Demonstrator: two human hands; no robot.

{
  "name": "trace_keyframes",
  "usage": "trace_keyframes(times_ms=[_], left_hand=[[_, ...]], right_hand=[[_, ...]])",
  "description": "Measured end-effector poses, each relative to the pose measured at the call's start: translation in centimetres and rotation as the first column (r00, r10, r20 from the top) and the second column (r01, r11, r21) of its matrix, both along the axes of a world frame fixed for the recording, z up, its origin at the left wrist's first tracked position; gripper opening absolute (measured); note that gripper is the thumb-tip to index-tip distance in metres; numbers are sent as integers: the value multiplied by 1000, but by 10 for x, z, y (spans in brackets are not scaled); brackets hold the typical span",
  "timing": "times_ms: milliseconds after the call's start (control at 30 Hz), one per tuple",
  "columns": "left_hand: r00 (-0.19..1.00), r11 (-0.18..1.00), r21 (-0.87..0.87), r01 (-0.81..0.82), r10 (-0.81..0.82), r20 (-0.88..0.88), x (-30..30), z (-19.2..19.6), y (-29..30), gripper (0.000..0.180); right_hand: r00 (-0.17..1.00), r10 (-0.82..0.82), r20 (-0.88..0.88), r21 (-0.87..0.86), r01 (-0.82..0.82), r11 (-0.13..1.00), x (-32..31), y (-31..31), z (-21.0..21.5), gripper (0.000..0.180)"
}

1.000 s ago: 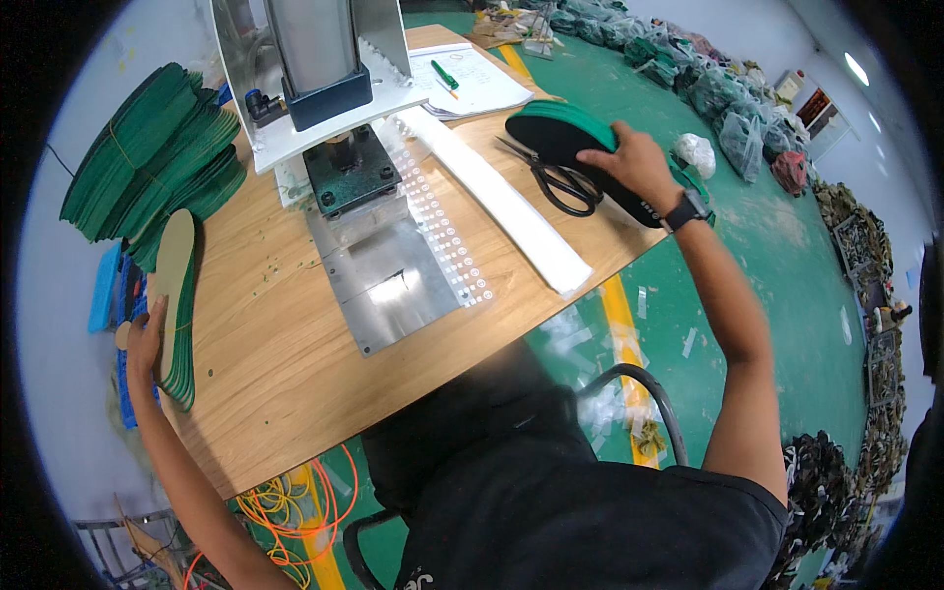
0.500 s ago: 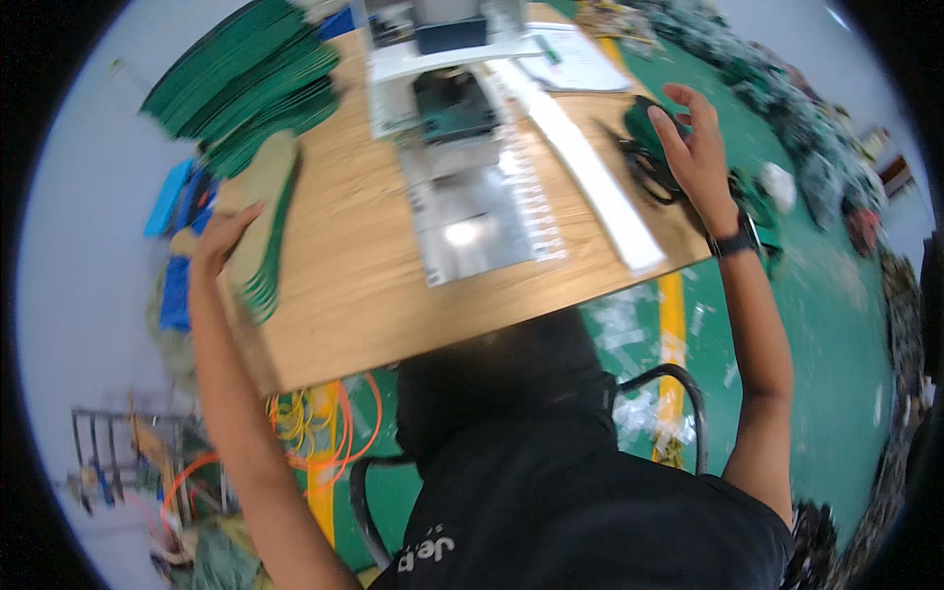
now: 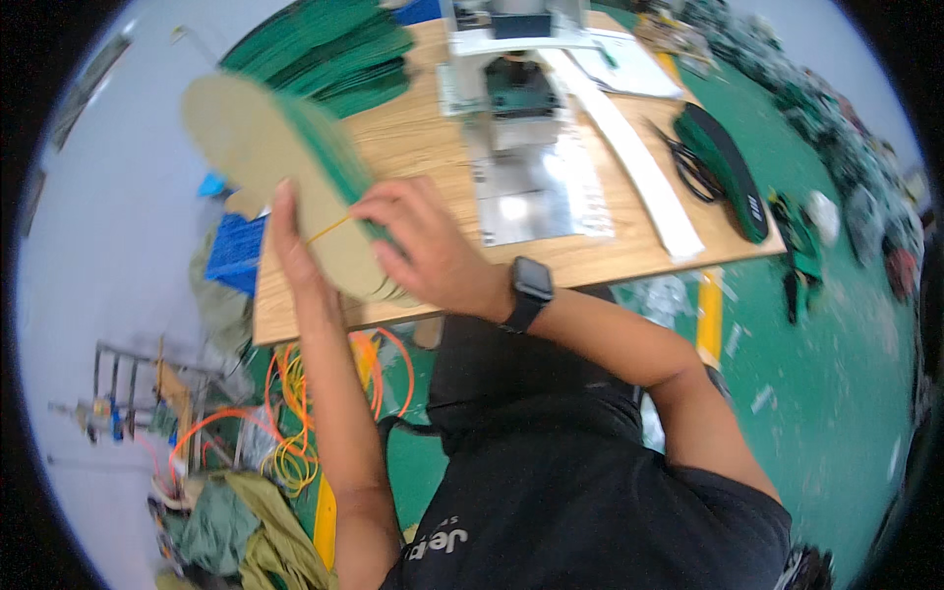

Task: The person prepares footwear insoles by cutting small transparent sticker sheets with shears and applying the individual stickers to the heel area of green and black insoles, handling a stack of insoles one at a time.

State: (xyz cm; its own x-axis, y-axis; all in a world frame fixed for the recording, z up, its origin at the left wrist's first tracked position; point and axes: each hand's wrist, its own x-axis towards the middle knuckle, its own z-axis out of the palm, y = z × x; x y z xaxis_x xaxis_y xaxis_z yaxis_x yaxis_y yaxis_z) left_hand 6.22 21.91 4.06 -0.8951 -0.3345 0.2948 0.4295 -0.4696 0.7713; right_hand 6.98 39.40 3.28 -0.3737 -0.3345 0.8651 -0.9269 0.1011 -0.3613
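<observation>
While I look down from the head camera, I hold a stack of insoles (image 3: 295, 187) up over the left end of the wooden table (image 3: 413, 147), tan faces toward me and green edges fanned along the right side. My left hand (image 3: 295, 261) lies flat against the tan face from below, fingers straight and pressed together, supporting the stack. My right hand (image 3: 428, 251) comes across from the right, curled over the lower green edge, thumb and fingers pinching the bundle where a thin yellow band (image 3: 329, 229) crosses it. A dark watch (image 3: 531, 288) sits on my right wrist.

Behind the stack, at the far left of the table, more green insoles (image 3: 334, 49) lie piled in a loose fan. Near the middle stands a press machine (image 3: 516, 59) with a shiny metal plate (image 3: 536, 192) in front of it. A long white strip (image 3: 639, 162) runs diagonally just right of the plate. Well to the right, near the table's edge, a single dark green insole (image 3: 728, 167) lies beside black scissors (image 3: 688, 162). Blue crates (image 3: 236, 246) sit below the table's left side, and orange cables (image 3: 295, 413) tangle on the green floor (image 3: 836, 393) by my left forearm.
</observation>
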Motion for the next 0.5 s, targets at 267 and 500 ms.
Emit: trace_keyframes(times_ms=[267,500], left_hand=[[988,982,134,129,-139,64,29,-14,58,45],[988,987,153,40,-62,143,38,-21,89,44]], right_hand=[[990,132,41,-43,-130,991,16,54,-14,34],[998,-61,-3,97,61,993,24,82,-6,29]])
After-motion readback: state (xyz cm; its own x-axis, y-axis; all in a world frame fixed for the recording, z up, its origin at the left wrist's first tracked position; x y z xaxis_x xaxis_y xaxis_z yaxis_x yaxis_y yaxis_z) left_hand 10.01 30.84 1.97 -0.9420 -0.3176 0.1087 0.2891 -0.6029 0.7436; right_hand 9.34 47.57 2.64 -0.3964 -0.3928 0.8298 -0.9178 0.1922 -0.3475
